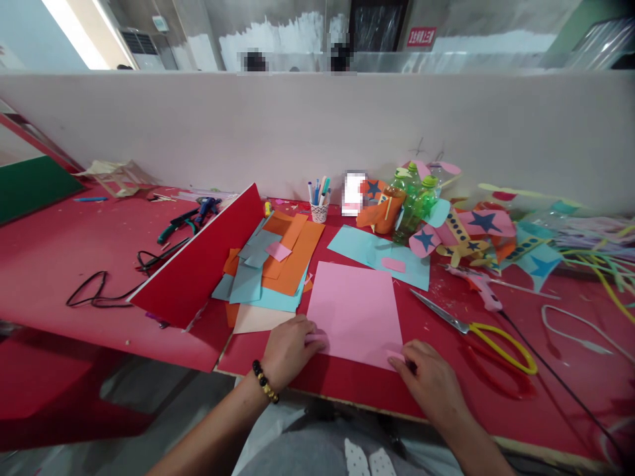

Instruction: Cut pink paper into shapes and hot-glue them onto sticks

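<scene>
A pink sheet of paper [354, 311] lies on the red table in front of me. Its left edge near the bottom is pinched by my left hand [290, 347], with a bit of pink showing at the thumb. At the lower right corner, my right hand [429, 377] grips the sheet between thumb and curled fingers. To the right rests a pair of scissors [466, 326] with yellow and red handles, blades slightly apart. A light blue sheet [342, 241] with a small pink piece on it lies behind the pink one. Left of it are overlapping orange, blue and cream papers [282, 284].
A pink glue gun [483, 291] with a black cord lies right. Green bottles [411, 205] and paper-covered bottle planes [471, 231] stand behind. A pen cup [319, 211] is by the white partition [223, 132]. A red board [203, 264] leans on the left.
</scene>
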Tool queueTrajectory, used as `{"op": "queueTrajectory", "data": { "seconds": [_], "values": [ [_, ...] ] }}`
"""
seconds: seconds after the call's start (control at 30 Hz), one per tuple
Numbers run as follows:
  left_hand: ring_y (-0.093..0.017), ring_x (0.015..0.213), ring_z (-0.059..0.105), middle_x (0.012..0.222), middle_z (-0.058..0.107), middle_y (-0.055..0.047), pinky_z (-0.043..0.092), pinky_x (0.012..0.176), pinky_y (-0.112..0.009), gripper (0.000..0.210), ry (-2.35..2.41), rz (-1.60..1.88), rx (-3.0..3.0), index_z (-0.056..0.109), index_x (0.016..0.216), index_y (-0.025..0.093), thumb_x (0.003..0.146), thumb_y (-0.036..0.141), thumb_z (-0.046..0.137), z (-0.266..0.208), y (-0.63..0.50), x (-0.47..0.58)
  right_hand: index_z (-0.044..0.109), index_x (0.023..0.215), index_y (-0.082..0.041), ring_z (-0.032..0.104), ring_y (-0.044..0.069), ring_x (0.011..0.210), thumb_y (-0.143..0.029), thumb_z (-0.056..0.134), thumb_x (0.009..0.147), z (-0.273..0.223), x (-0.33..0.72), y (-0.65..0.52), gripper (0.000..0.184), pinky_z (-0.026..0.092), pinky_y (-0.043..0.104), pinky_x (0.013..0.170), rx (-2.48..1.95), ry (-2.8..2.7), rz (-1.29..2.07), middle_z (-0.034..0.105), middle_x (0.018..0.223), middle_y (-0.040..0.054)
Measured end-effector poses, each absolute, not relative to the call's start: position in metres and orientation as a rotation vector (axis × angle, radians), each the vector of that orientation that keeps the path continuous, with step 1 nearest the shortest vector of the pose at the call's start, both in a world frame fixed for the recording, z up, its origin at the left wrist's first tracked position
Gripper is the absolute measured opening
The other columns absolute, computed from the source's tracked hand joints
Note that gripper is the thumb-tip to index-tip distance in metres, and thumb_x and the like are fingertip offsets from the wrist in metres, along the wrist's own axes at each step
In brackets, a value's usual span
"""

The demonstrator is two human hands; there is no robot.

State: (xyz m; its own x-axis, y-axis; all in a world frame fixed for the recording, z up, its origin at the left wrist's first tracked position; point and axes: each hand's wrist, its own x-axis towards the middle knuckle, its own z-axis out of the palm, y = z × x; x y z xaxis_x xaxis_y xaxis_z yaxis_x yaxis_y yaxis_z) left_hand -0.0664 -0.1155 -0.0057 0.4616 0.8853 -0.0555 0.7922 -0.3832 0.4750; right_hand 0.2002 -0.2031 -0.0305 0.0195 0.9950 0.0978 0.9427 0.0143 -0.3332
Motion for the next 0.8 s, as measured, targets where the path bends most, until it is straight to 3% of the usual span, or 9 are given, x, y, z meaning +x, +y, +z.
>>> {"op": "queueTrajectory", "data": {
  "seconds": [0.33, 0.47, 0.57, 0.8],
  "values": [
    [-0.016, 0.081, 0.054, 0.087, 0.060, -0.001, 0.038, 0.070, -0.027, 0.011, 1.411, 0.282, 2.293, 0.060, 0.080, 0.020, 0.080, 0.031, 0.059, -0.006, -0.117, -0.066, 0.055, 0.068, -0.020, 0.051, 0.019, 0.071, -0.037, 0.046, 0.089, -0.032, 0.201, -0.203, 0.028, 0.038, 0.030, 0.065, -2.003, -2.000, 0.275, 0.054, 0.072, 0.0025],
    [-0.022, 0.099, 0.050, 0.108, 0.057, -0.004, 0.041, 0.086, -0.036, 0.028, 1.488, 0.426, 2.399, 0.057, 0.105, 0.022, 0.078, 0.026, 0.062, -0.003, -0.121, -0.061, 0.054, 0.066, -0.021, 0.052, 0.018, 0.070, -0.035, 0.048, 0.088, -0.032, 0.201, -0.203, 0.027, 0.038, 0.029, 0.064, -1.999, -2.011, 0.245, 0.055, 0.071, 0.0021],
    [-0.023, 0.115, 0.043, 0.122, 0.053, -0.005, 0.036, 0.099, -0.042, 0.032, 1.311, 0.512, 2.570, 0.055, 0.116, 0.024, 0.085, 0.018, 0.052, -0.005, -0.128, -0.054, 0.051, 0.063, -0.021, 0.052, 0.018, 0.068, -0.035, 0.049, 0.087, -0.033, 0.201, -0.202, 0.029, 0.038, 0.029, 0.063, -1.999, -2.012, 0.217, 0.054, 0.069, 0.0015],
    [-0.020, 0.133, 0.031, 0.135, 0.048, -0.004, 0.028, 0.111, -0.038, 0.038, 0.872, 0.388, 2.723, 0.050, 0.127, 0.023, 0.090, 0.019, 0.042, -0.021, -0.145, -0.041, 0.050, 0.064, -0.021, 0.051, 0.018, 0.069, -0.036, 0.050, 0.087, -0.034, 0.201, -0.203, 0.028, 0.038, 0.029, 0.063, -2.007, -1.995, 0.230, 0.054, 0.070, 0.0014]
  ]
}}
